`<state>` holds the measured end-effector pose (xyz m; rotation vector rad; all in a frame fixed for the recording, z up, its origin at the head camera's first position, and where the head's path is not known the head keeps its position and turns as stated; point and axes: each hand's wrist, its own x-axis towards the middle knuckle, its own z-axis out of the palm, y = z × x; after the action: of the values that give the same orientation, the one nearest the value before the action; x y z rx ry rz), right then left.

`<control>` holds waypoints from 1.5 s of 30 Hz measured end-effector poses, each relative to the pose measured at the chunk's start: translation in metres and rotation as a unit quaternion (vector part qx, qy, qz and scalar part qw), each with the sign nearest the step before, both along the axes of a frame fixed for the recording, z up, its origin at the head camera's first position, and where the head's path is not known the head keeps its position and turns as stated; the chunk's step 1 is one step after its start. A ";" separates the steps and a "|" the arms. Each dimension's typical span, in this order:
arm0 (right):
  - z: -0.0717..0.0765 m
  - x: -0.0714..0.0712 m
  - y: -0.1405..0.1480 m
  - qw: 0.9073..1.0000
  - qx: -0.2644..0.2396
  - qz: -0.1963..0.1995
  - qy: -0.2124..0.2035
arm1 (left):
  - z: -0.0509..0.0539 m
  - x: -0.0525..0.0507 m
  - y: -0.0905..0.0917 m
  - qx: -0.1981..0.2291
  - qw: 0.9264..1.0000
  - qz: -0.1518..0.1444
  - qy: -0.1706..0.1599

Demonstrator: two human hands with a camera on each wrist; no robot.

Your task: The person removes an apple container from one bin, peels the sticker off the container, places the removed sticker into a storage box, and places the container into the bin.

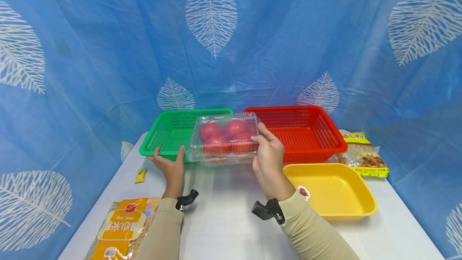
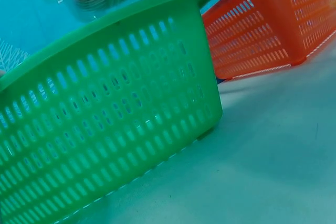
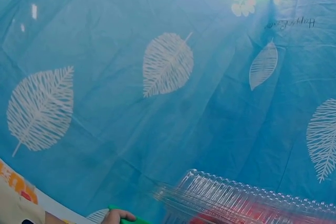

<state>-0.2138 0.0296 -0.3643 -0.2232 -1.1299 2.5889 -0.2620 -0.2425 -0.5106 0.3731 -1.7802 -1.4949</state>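
My right hand (image 1: 268, 161) grips the right side of a clear plastic clamshell box (image 1: 195, 145) with several red tomatoes (image 1: 236, 126) inside. The box is held tilted above the table, in front of the gap between two baskets and overlapping the green one in the head view. At the front rim of the green basket (image 1: 153, 135), my left hand (image 1: 172, 167) holds on with its fingers over the edge. That hand also shows in the right wrist view, beside a bit of green rim (image 3: 137, 221). The left wrist view shows the green basket's slotted wall (image 2: 121, 108).
A red basket (image 1: 306, 156) stands right of the green one, with a yellow tray (image 1: 335, 196) before it. A noodle packet (image 1: 364, 155) lies far right. On the left are a small yellow packet (image 1: 140, 176) and an orange-labelled bag (image 1: 122, 226). A blue curtain (image 1: 252, 51) hangs behind.
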 end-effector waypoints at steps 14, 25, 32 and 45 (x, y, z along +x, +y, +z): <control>0.001 -0.006 -0.007 1.000 -0.006 -0.001 0.002 | 0.001 0.000 0.001 0.001 1.000 0.001 0.000; -0.001 -0.012 -0.012 1.000 -0.003 -0.005 0.000 | 0.001 0.000 0.001 -0.016 1.000 0.016 0.000; -0.002 -0.016 -0.015 1.000 -0.001 -0.005 0.000 | 0.002 -0.001 0.003 -0.014 1.000 0.018 0.006; -0.001 -0.023 -0.028 1.000 -0.004 0.005 0.005 | 0.002 0.003 -0.001 -0.024 1.000 0.000 -0.002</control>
<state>-0.2367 0.0019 -0.3652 -0.2079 -1.1206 2.5999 -0.2591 -0.2430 -0.5087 0.3528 -1.8153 -1.4497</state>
